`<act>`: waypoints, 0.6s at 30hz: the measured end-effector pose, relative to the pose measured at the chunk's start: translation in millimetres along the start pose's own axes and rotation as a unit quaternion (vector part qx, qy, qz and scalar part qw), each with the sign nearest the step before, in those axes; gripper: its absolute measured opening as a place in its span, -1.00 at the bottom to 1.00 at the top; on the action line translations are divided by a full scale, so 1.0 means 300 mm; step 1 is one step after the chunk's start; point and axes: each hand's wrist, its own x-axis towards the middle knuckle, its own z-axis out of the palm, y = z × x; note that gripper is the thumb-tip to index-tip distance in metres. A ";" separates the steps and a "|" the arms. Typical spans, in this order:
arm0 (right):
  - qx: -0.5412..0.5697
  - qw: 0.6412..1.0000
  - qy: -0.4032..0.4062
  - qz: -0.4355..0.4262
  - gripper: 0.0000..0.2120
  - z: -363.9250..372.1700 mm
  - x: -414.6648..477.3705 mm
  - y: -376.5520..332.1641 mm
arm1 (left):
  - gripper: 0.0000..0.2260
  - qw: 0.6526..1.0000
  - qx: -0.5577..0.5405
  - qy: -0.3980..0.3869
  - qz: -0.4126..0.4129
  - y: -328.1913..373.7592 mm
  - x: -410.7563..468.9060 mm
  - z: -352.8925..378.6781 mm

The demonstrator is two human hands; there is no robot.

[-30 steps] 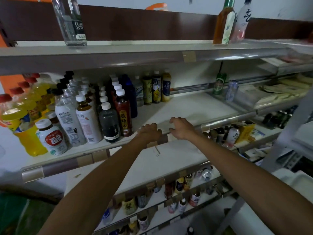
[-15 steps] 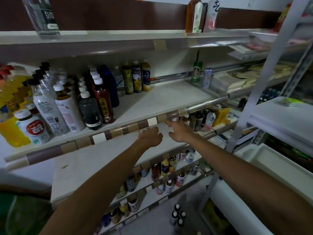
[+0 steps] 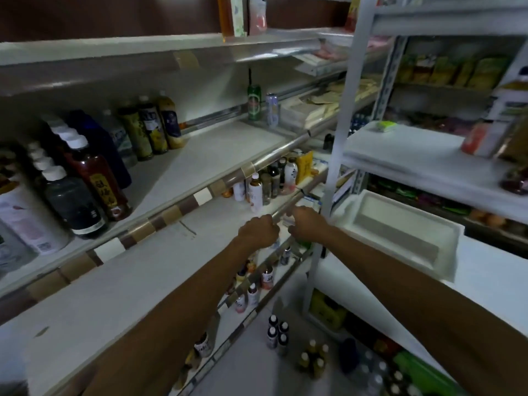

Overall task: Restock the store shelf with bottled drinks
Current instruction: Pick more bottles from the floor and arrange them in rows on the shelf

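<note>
Left hand (image 3: 258,231), right hand (image 3: 307,224), both curled at shelf rail (image 3: 288,205); grip unclear; bottles (image 3: 255,192) beyond

Two hands were at centre frame: the left hand (image 3: 258,231) and the right hand (image 3: 307,224). Two cans stood at upper middle, a green can (image 3: 254,102) and a silver can (image 3: 272,108). Left of them stood three tall bottles (image 3: 153,130) in a row. Two top bottles (image 3: 230,15) touched the upper edge. Four small dark bottles (image 3: 272,338) clustered at lower centre. One white foam box (image 3: 400,232) sat at right.
</note>
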 end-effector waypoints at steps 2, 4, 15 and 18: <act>0.000 0.999 -0.015 0.028 -0.67 0.040 -0.073 0.063 | -0.67 1.000 0.003 -0.023 0.007 0.042 -0.016 0.068; 0.006 0.998 -0.026 0.063 -0.64 0.064 -0.152 0.127 | -0.67 0.999 -0.007 -0.041 0.013 0.081 -0.032 0.138; 0.023 0.973 -0.039 0.227 -0.54 0.198 -0.557 0.466 | -0.64 0.974 -0.010 -0.198 0.113 0.291 -0.085 0.503; 0.028 0.966 -0.032 0.256 -0.55 0.210 -0.652 0.565 | -0.64 0.965 0.008 -0.231 0.122 0.386 -0.099 0.570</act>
